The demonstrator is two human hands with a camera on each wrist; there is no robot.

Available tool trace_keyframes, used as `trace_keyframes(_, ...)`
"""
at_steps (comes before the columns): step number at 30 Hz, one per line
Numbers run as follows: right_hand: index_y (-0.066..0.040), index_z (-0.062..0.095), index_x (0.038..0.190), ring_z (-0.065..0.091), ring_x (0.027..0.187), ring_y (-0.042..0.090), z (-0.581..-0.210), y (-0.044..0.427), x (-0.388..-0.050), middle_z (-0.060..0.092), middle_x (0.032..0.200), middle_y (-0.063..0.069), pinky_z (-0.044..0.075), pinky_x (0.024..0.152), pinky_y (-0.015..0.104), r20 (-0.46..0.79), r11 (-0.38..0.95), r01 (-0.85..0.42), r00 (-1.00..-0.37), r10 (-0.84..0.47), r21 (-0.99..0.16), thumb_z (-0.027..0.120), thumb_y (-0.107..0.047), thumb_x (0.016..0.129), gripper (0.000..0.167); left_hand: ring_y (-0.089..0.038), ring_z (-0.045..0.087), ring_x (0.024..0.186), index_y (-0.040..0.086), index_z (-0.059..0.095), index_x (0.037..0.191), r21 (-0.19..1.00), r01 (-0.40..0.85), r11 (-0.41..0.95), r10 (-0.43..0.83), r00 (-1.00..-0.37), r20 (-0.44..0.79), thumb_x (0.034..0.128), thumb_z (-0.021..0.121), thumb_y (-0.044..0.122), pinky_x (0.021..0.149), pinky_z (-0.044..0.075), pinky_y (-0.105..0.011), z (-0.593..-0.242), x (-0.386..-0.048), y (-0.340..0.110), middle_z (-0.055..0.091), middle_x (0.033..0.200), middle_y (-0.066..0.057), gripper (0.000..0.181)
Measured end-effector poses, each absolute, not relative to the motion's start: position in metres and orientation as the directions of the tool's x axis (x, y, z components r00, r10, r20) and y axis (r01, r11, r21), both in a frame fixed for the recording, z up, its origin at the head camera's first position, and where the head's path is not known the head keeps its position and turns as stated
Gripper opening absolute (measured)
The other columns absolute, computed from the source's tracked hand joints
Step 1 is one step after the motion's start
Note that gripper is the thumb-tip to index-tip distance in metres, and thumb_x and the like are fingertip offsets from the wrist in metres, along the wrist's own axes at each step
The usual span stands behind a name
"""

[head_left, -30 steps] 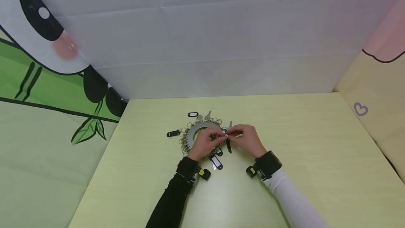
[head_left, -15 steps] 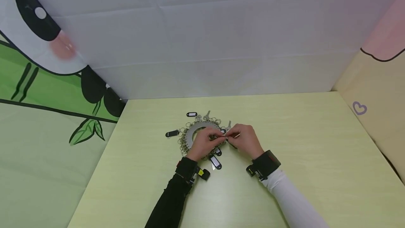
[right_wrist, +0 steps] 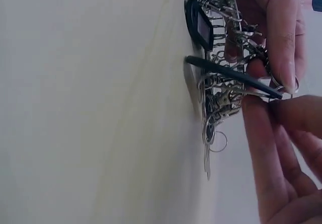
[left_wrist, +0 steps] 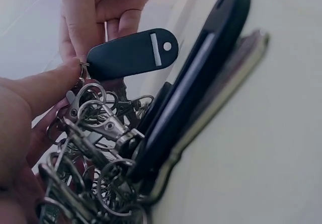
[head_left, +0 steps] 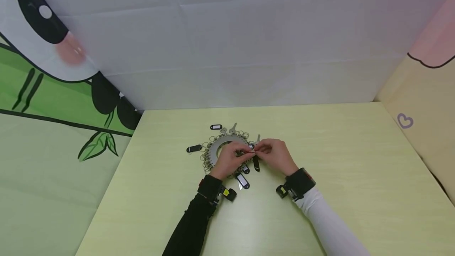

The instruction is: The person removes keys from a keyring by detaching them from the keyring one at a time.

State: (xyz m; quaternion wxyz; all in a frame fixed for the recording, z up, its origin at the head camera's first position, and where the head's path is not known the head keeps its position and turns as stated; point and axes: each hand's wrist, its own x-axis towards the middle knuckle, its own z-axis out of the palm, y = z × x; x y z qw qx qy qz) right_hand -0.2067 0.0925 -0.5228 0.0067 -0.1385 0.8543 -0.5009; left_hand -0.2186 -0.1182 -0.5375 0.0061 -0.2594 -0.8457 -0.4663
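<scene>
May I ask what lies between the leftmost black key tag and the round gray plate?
In the head view, small metal rings lie between the leftmost black key tag and the round gray plate.

A hand could pass along the pale yellow counter [head_left: 355, 153] right of the right hand [head_left: 276, 156], or between the black sleeve [head_left: 188, 224] and white sleeve [head_left: 330, 224]. Obstacles: the left hand [head_left: 227, 163] over the flat grey metal ring [head_left: 214, 151], its silver clips [left_wrist: 111, 128], black oblong plastic tags [head_left: 194, 149] (one juts leftward).
</scene>
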Motion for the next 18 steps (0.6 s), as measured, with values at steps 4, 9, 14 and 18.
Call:
trace_keyframes(4, -0.007, 0.081, 0.099, 0.074, 0.081, 0.017, -0.5205, 0.0930, -0.2055, 0.079, 0.095, 0.009, 0.059, 0.073, 0.028, 0.187, 0.449, -0.268, -0.958, -0.217, -0.852, 0.079, -0.001, 0.089, 0.012, -0.012, 0.064, 0.096, 0.019, 0.082, 0.102, 0.787, 0.446, 0.427, 0.429, -0.866, 0.259, 0.0941, 0.079, 0.026, 0.086, 0.053, -0.033, -0.5380, -0.2188, -0.1178, 0.076, 0.099, 0.005, 0.011)
trace_keyframes(9, -0.007, 0.083, 0.095, 0.075, 0.080, 0.018, -0.5173, 0.0919, -0.2027, 0.078, 0.090, 0.007, 0.061, 0.072, 0.027, 0.290, 0.451, -0.362, -0.931, -0.222, -0.816, 0.079, 0.003, 0.085, 0.014, -0.012, 0.064, 0.094, 0.019, 0.082, 0.102, 0.784, 0.459, 0.418, 0.429, -0.860, 0.275, 0.0944, 0.079, 0.026, 0.084, 0.053, -0.033, -0.5376, -0.2186, -0.1176, 0.076, 0.099, 0.005, 0.011)
trace_keyframes(14, -0.008, 0.083, 0.091, 0.074, 0.081, 0.017, -0.5159, 0.0917, -0.2021, 0.075, 0.088, 0.004, 0.061, 0.072, 0.025, 0.348, 0.475, -0.435, -0.900, -0.263, -0.765, 0.076, 0.007, 0.085, 0.018, -0.012, 0.064, 0.093, 0.018, 0.082, 0.102, 0.791, 0.462, 0.402, 0.430, -0.858, 0.283, 0.0937, 0.079, 0.024, 0.083, 0.053, -0.033, -0.5361, -0.2172, -0.1171, 0.076, 0.098, 0.003, 0.010)
trace_keyframes(18, -0.008, 0.083, 0.091, 0.074, 0.082, 0.018, -0.5150, 0.0923, -0.2025, 0.074, 0.089, 0.004, 0.061, 0.072, 0.024, 0.369, 0.483, -0.466, -0.884, -0.287, -0.741, 0.075, 0.010, 0.084, 0.021, -0.011, 0.063, 0.092, 0.018, 0.083, 0.102, 0.796, 0.457, 0.397, 0.427, -0.860, 0.280, 0.0938, 0.079, 0.023, 0.082, 0.052, -0.031, -0.5346, -0.2168, -0.1158, 0.076, 0.097, 0.004, 0.010)
